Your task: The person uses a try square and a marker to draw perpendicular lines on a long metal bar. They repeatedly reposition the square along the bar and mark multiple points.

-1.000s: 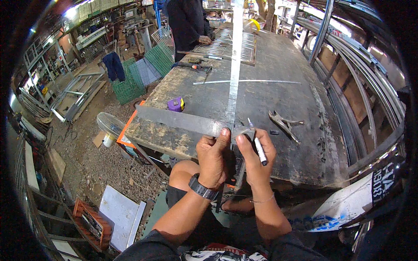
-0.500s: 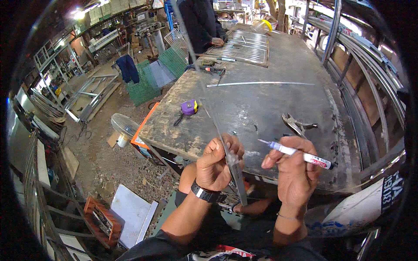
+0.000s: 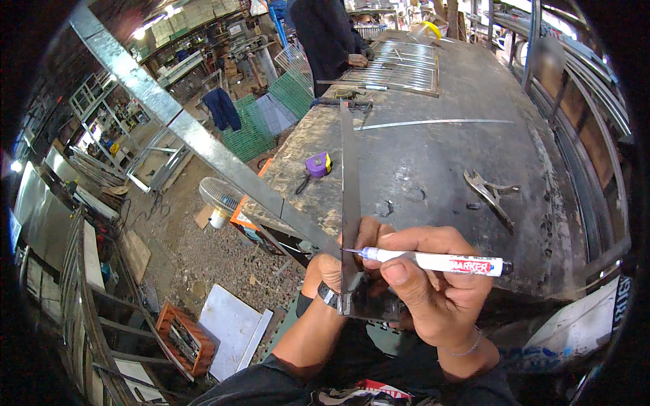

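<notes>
The person's left hand (image 3: pixel 330 272) is curled closed where a long metal bar (image 3: pixel 203 143) meets a dark, straight-edged blade (image 3: pixel 350 196), seemingly gripping both so that neither slips. The bar slants from the upper left down to that hand, in front of the near left corner of the tabletop (image 3: pixel 467 159); it appears to be held up rather than laid down, perhaps to bring the crossing close to the eyes. The right hand (image 3: pixel 433 284) pinches a white marker pen (image 3: pixel 440 262) between thumb and fingers, well forward on the barrel, a hold that suits fine control. Its tip points left, right at the blade's edge, which could serve as a guide.

A tape measure (image 3: pixel 317 164) and pliers (image 3: pixel 491 196) lie on the tabletop, apart from the hands but probably within reach.

Whether the pen tip touches metal cannot be told. Most of the left fingers are hidden behind the blade and the right hand, so their exact grip is unclear. The dark piece at the blade's lower end merges with the clothing, and the bar's upper end runs into the shadowed rim. A co-worker's hand (image 3: pixel 357 60) shows beyond; that person's head is cut off.
</notes>
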Demonstrator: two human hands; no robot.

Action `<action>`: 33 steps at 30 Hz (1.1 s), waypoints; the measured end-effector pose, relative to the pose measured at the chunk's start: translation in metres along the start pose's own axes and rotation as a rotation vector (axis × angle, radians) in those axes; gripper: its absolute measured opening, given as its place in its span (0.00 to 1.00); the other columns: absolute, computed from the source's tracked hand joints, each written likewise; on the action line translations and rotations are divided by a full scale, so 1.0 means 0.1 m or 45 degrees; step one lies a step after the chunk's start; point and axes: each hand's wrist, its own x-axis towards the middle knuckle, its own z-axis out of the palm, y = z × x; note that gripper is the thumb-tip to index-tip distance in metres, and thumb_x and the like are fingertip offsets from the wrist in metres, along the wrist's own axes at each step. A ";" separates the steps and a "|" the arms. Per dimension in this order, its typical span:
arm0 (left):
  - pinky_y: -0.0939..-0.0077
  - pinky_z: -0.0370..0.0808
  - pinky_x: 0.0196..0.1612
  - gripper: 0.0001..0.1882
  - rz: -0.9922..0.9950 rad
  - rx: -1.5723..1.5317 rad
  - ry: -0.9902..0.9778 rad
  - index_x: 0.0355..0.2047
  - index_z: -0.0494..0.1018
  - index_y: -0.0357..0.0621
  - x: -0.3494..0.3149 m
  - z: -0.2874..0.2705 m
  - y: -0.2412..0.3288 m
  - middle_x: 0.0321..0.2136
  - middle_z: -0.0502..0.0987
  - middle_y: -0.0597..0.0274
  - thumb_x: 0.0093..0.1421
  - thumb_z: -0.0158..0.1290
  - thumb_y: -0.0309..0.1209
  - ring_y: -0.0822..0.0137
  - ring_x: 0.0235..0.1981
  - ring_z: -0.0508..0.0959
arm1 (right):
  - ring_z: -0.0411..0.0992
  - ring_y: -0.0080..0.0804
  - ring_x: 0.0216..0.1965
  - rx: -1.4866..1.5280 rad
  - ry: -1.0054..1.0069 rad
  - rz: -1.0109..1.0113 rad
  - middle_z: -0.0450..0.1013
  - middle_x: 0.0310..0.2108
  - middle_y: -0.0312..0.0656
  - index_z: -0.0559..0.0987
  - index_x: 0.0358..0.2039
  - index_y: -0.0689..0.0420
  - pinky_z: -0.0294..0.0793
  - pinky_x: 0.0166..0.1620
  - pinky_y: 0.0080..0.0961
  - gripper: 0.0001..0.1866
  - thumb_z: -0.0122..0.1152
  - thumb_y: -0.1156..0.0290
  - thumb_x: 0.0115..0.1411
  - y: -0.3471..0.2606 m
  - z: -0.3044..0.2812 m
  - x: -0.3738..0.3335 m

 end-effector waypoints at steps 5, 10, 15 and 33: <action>0.77 0.66 0.14 0.21 0.043 0.288 0.206 0.22 0.65 0.53 -0.03 -0.06 -0.02 0.23 0.69 0.68 0.44 0.69 0.42 0.70 0.22 0.71 | 0.77 0.23 0.34 -0.066 0.050 -0.006 0.80 0.36 0.44 0.80 0.40 0.67 0.75 0.37 0.18 0.10 0.68 0.75 0.62 -0.02 0.03 0.03; 0.77 0.70 0.19 0.21 0.008 0.184 0.142 0.25 0.65 0.52 -0.05 -0.16 -0.01 0.24 0.69 0.67 0.42 0.69 0.41 0.71 0.24 0.71 | 0.76 0.21 0.33 -0.024 0.094 0.074 0.80 0.35 0.43 0.81 0.39 0.67 0.74 0.35 0.18 0.09 0.67 0.74 0.62 0.01 0.05 -0.01; 0.75 0.70 0.33 0.16 -0.032 0.175 0.050 0.28 0.67 0.49 -0.04 -0.18 -0.02 0.29 0.69 0.67 0.47 0.66 0.33 0.69 0.32 0.72 | 0.78 0.25 0.35 -0.270 0.020 -0.030 0.80 0.36 0.45 0.80 0.39 0.67 0.77 0.38 0.21 0.07 0.66 0.79 0.61 0.05 0.02 -0.02; 0.75 0.71 0.42 0.17 0.065 -0.101 -0.215 0.35 0.69 0.41 0.10 -0.01 -0.13 0.34 0.70 0.62 0.58 0.65 0.35 0.68 0.38 0.73 | 0.75 0.32 0.31 -0.513 0.051 -0.089 0.76 0.28 0.47 0.77 0.38 0.69 0.75 0.36 0.28 0.12 0.57 0.70 0.68 -0.08 0.03 0.02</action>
